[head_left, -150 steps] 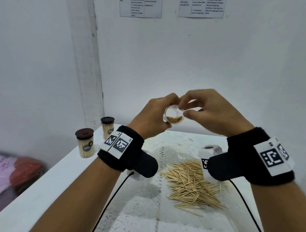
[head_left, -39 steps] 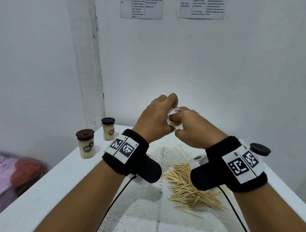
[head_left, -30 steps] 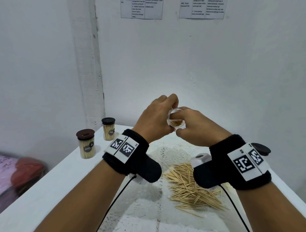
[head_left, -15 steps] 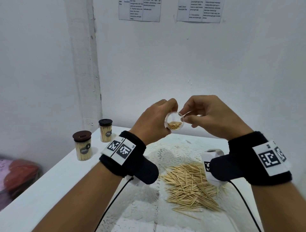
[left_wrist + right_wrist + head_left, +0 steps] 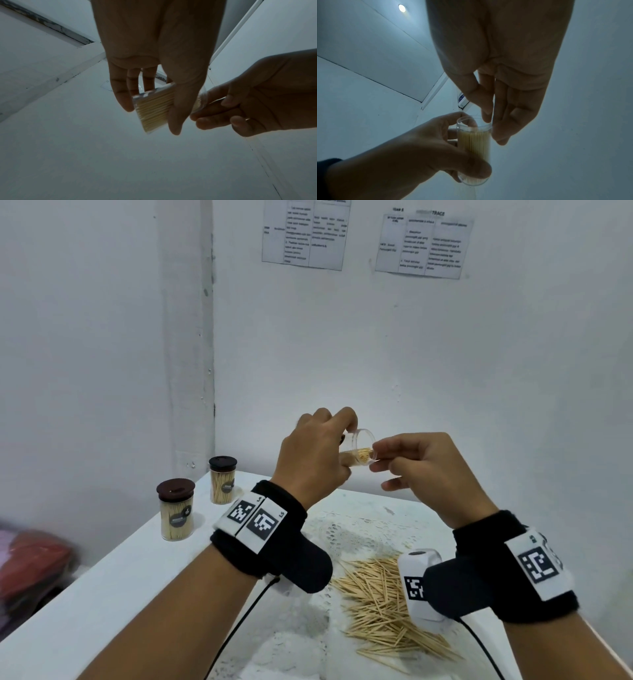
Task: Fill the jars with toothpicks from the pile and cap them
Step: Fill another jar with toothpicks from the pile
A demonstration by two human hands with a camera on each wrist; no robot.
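My left hand (image 5: 347, 446) grips a clear open jar (image 5: 361, 445) in the air above the table, tilted with its mouth to the right. Toothpicks fill part of the jar (image 5: 475, 147) and lie along its length (image 5: 154, 109). The thumb and forefinger of my right hand (image 5: 376, 457) pinch the jar's rim, and the thumb tip sits just inside the mouth (image 5: 486, 117). A loose pile of toothpicks (image 5: 383, 607) lies on the table under my right wrist. No lid is on the held jar.
Two capped jars full of toothpicks (image 5: 176, 510) (image 5: 222, 479) stand at the table's far left. A white lace mat (image 5: 363, 535) lies under the pile. The wall is close behind, and the white table's left edge (image 5: 85, 573) drops to red cloth (image 5: 30, 563).
The jar's mouth has turned from facing me to facing right. My right hand came out of the jar, rose, then dropped back to its rim.
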